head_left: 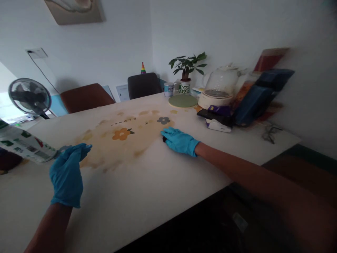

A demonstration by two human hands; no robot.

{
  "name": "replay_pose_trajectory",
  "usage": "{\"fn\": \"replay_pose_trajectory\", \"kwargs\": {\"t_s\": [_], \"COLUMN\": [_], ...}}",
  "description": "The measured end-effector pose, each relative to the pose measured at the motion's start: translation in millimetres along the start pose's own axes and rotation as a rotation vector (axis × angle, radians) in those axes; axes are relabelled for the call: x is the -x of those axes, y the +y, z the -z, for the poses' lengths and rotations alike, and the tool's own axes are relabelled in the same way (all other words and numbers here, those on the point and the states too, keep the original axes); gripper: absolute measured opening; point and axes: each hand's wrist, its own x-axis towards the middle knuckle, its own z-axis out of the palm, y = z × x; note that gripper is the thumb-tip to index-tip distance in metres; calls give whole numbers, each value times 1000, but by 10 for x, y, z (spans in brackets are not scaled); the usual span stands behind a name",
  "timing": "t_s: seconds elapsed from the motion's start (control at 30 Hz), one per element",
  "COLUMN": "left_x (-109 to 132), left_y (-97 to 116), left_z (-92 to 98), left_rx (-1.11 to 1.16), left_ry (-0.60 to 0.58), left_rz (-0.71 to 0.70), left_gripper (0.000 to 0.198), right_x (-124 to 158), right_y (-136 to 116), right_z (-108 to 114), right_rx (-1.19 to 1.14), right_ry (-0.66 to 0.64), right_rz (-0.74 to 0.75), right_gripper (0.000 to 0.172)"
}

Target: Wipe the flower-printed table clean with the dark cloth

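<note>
My right hand (180, 141), in a blue glove, presses down on the white table with its fingers closed over something small and dark (164, 139). Only an edge of that dark thing shows, by the fingertips. Beneath and beyond it, brownish wet smears spread over a printed orange flower (121, 134), a grey flower (163, 121) and the word "Flower". My left hand (68, 174), gloved too, hovers over the table's left side. Its fingers are bent and drawn together, and nothing shows in them. A white and green patterned can (27, 142) tilts just beyond the left hand.
At the back right stand a round green mat (183, 101), a mug (169, 89), a potted plant (185, 84) and a glass kettle (218, 86). A dark blue box (259, 96), a tissue pack (218, 125) and glasses (270, 134) lie right. Chairs (86, 98) and a fan (30, 96) are beyond.
</note>
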Motion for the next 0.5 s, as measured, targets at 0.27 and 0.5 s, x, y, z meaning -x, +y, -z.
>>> {"fn": "replay_pose_trajectory", "kwargs": {"t_s": [0.27, 0.5], "left_x": [-35, -111], "left_y": [-79, -3], "left_z": [-20, -3], "left_rx": [40, 128], "left_ry": [-8, 96], "left_rz": [16, 15], "left_gripper": [33, 32], "right_x": [-294, -379], "right_y": [244, -440], "right_z": [112, -63], "right_rx": [0, -101], "right_ry": [56, -2], "right_rz": [-197, -18], "right_gripper": [67, 71]}}
